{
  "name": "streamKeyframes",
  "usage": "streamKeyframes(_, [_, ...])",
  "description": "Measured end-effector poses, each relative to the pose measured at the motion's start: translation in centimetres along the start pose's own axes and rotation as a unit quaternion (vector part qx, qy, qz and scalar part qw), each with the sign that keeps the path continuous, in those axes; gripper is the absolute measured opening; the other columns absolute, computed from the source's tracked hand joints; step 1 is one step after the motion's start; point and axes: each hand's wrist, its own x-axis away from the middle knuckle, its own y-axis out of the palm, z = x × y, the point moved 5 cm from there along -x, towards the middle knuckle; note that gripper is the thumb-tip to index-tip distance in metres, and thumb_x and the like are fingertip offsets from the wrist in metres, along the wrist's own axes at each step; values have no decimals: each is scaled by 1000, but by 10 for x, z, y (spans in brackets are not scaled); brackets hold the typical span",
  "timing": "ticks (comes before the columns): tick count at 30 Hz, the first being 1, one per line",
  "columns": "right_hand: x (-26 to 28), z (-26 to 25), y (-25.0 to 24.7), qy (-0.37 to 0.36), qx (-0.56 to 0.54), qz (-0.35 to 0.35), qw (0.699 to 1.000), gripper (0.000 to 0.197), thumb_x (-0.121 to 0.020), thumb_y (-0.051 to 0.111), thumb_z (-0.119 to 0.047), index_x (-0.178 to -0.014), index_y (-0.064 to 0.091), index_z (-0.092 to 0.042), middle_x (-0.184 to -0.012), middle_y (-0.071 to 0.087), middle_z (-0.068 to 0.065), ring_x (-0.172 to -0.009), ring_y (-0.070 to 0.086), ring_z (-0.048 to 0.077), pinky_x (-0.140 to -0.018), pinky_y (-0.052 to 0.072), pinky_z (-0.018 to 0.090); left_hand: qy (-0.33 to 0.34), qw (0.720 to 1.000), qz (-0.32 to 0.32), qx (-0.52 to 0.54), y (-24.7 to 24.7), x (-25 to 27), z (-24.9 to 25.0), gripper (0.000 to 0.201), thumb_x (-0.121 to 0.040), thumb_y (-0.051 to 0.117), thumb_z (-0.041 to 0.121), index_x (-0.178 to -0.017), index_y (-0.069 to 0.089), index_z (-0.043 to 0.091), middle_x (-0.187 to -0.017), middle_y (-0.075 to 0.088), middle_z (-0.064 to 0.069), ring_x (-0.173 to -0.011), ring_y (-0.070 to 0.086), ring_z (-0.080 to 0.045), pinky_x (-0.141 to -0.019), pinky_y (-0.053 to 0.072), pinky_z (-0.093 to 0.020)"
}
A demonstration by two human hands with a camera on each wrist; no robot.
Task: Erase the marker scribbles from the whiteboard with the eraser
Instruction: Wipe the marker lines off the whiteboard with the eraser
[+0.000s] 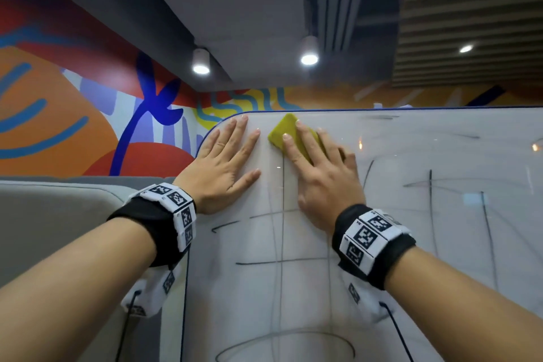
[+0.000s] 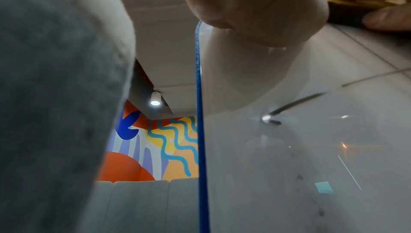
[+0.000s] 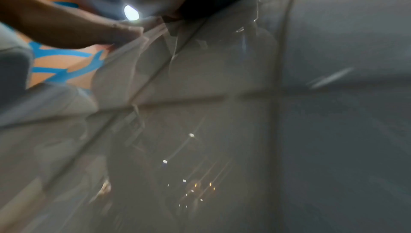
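Eraser (image 1: 289,134): yellow, lay near the whiteboard's (image 1: 411,229) upper left corner, pressed flat under the right hand (image 1: 320,167), fingers straight. Left hand (image 1: 226,164) rested open-palmed just beside it, on the board.

Whiteboard (image 1: 411,214) — flat left hand (image 1: 226,167); eraser (image 1: 286,131); marker scribbles (image 1: 430,182).

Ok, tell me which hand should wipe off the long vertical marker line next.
Right. The right hand already presses the yellow eraser flat on the whiteboard, at the top of that vertical line. The left hand lies flat and bare beside it, probably just bracing.
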Motion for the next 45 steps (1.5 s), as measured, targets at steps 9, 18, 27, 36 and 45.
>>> streamKeyframes(9, [5, -9, -3, 45, 2, -21, 999, 74, -76, 49, -21, -150, 42, -18, -160, 32, 8, -136, 42, 37, -99, 24, 46, -20, 999, -25, 10, 6, 0, 1, 74, -95, 3, 64, -155, -23, 28, -159, -37, 1, -146, -34, -13, -123, -14, -40])
streamKeyframes(18, [5, -14, -5, 77, -10, -58, 995, 71, -80, 47, -19, -151, 40, -18, -161, 30, 8, -139, 39, 37, -98, 34, 47, -93, 990, -46, 95, 9, -2, 11, 68, -95, 8, 58, -148, -29, 38, -152, -46, 9, -141, -42, -12, -117, -26, -36])
streamKeyframes(27, [-3, 3, -11, 114, 1, -106, 988, 74, -84, 46, -13, -155, 28, -18, -163, 21, 7, -145, 31, 36, -108, 33, 51, -141, 981, -4, 132, 12, 0, 26, 66, -96, 9, 49, -152, -22, 35, -157, -39, 7, -143, -39, -13, -116, -28, -35])
streamKeyframes(36, [-2, 4, -11, 34, 13, -130, 991, 77, -78, 55, -19, -153, 35, -18, -161, 27, 7, -140, 37, 37, -101, 38, 49, -139, 983, 2, 123, 15, 1, 25, 67, -97, 9, 49, -156, -19, 33, -156, -40, 8, -144, -38, -13, -117, -27, -36])
streamKeyframes(45, [0, -10, -8, -60, 25, -141, 988, 66, -83, 31, -20, -146, 47, -16, -154, 42, 9, -130, 49, 42, -96, 44, 50, -133, 985, 20, 111, 19, 0, 24, 71, -91, -1, 56, -156, -17, 33, -159, -37, 5, -145, -36, -15, -116, -27, -35])
